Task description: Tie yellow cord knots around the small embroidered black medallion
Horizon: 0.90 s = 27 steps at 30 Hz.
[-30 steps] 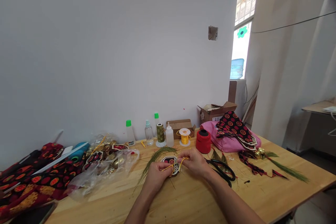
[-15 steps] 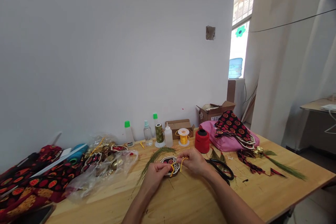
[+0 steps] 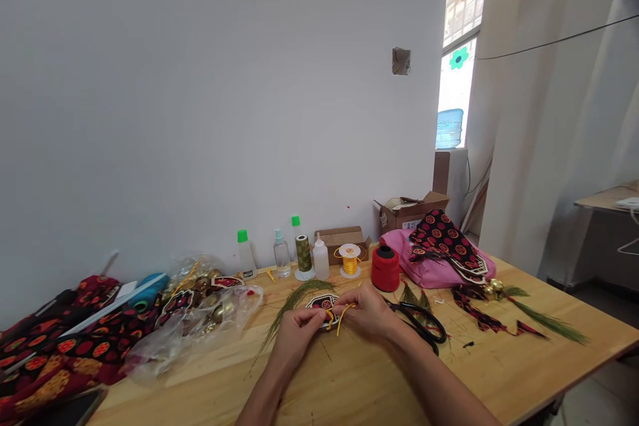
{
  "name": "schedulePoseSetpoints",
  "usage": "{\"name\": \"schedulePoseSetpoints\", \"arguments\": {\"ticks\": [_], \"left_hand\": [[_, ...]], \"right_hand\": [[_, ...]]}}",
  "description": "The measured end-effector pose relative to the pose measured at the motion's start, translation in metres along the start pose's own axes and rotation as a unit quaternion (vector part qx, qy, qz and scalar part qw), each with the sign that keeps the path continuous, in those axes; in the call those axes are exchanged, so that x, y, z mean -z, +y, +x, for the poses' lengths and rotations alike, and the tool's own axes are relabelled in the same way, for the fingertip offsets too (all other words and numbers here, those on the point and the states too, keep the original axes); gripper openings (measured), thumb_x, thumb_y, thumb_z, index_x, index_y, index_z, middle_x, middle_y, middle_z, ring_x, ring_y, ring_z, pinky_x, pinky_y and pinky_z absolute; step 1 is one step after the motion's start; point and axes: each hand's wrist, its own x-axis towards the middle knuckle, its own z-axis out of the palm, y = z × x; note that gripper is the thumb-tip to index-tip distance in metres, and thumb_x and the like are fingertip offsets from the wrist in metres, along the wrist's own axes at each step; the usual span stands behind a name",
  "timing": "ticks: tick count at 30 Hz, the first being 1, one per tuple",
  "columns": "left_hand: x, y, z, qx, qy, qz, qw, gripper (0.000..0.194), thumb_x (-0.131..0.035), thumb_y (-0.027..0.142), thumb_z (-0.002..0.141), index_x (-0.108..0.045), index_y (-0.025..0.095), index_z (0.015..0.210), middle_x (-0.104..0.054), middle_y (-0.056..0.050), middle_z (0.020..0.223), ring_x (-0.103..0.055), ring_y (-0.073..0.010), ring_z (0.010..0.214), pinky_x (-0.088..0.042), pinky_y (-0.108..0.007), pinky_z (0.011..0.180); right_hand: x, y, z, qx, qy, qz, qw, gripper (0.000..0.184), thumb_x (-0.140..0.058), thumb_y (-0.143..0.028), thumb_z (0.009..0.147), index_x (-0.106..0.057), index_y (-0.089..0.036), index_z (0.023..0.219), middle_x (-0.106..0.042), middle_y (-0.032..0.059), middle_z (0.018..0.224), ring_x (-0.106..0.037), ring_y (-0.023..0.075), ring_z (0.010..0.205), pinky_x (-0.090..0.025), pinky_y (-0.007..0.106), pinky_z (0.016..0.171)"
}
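My left hand (image 3: 298, 336) is closed, thumb and forefinger pinching a piece of yellow cord (image 3: 340, 327) by its knotted part. Close on its right, my right hand (image 3: 368, 313) pinches the same cord, and a loose end hangs below its fingertips. Behind and under the fingers lies a dark red and black patterned plaque (image 3: 319, 301) with a pale cut-out rim, partly covered by both hands. A green thread tassel (image 3: 285, 319) spreads over the table to the left of it. Black-handled scissors (image 3: 424, 323) lie just right of my right hand.
Along the wall stand a yellow cord spool (image 3: 350, 261), a red thread cone (image 3: 385, 269), a white squeeze bottle (image 3: 321, 258) and green-capped bottles. Patterned cloth (image 3: 74, 339) and a plastic bag (image 3: 214, 313) with gold bells lie left. A pink bundle (image 3: 424, 273) sits right.
My right hand has moved slightly left, so the fingertips of both hands are closer together. They now cover more of the plaque, and the cord's loose end hangs differently.
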Motion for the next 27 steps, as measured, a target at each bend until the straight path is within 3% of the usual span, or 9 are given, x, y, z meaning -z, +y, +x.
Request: {"name": "schedulePoseSetpoints", "arguments": {"ticks": [4,7,10,14,17,22,27], "left_hand": [[-0.003,0.002,0.001,-0.014,0.035,-0.025,0.999,0.026,-0.056,0.034,0.063,-0.066,0.012,0.07,-0.066,-0.004,0.066,-0.055,-0.0152,0.062,-0.041,-0.023,0.059],[-0.005,0.004,0.002,-0.021,0.029,-0.041,0.999,0.025,-0.056,0.035,0.063,-0.063,0.012,0.07,-0.06,0.001,0.053,-0.051,-0.0101,0.049,-0.039,-0.019,0.051],[-0.009,0.002,0.003,-0.003,0.01,-0.061,0.998,0.027,-0.053,0.039,0.064,-0.058,0.013,0.069,-0.056,0.004,0.053,-0.042,-0.0044,0.032,-0.031,-0.017,0.037],[-0.011,-0.001,0.003,0.031,0.016,-0.079,0.996,0.029,-0.053,0.041,0.063,-0.057,0.013,0.071,-0.056,0.003,0.056,-0.034,-0.0015,0.025,-0.019,-0.015,0.03],[-0.01,0.001,0.002,0.034,0.034,-0.042,0.998,0.026,-0.053,0.037,0.063,-0.061,0.013,0.068,-0.057,0.003,0.05,-0.033,-0.0035,0.029,-0.021,-0.017,0.033],[-0.008,0.01,-0.004,-0.028,0.017,0.066,0.997,0.028,-0.049,0.032,0.065,-0.062,0.015,0.047,-0.06,0.001,0.048,-0.05,-0.0137,0.052,-0.035,-0.021,0.052],[-0.008,0.009,-0.004,-0.011,0.017,0.083,0.996,0.027,-0.048,0.027,0.064,-0.064,0.015,0.048,-0.062,0.001,0.048,-0.051,-0.0147,0.051,-0.035,-0.021,0.052]], "right_hand": [[-0.005,-0.001,-0.001,0.004,-0.009,0.019,1.0,0.027,-0.047,-0.035,0.071,-0.066,-0.018,0.075,-0.059,-0.0011,0.06,-0.046,0.0099,0.055,-0.029,0.017,0.045],[-0.009,0.0,0.0,0.012,-0.014,0.037,0.999,0.026,-0.047,-0.036,0.071,-0.066,-0.017,0.071,-0.058,-0.001,0.06,-0.045,0.0098,0.055,-0.028,0.017,0.045],[-0.012,0.004,0.0,0.011,-0.024,0.054,0.998,0.026,-0.048,-0.036,0.07,-0.064,-0.016,0.069,-0.054,-0.0017,0.057,-0.041,0.0086,0.052,-0.025,0.016,0.043],[-0.014,0.009,0.001,0.001,-0.056,0.091,0.994,0.022,-0.046,-0.03,0.071,-0.061,-0.014,0.068,-0.043,-0.0047,0.05,-0.032,0.0064,0.046,-0.021,0.016,0.041],[-0.014,0.01,0.002,0.007,-0.057,0.105,0.993,0.022,-0.041,-0.024,0.073,-0.059,-0.014,0.065,-0.041,-0.0048,0.05,-0.031,0.0069,0.046,-0.022,0.016,0.041],[-0.013,0.001,0.004,-0.004,-0.049,0.126,0.991,0.027,-0.037,-0.019,0.072,-0.059,-0.014,0.059,-0.047,-0.0037,0.05,-0.035,0.0079,0.046,-0.026,0.016,0.043],[-0.013,-0.009,0.003,-0.011,-0.074,0.152,0.986,0.026,-0.037,-0.015,0.07,-0.06,-0.014,0.056,-0.051,-0.0032,0.051,-0.039,0.0083,0.047,-0.029,0.016,0.045]]}}
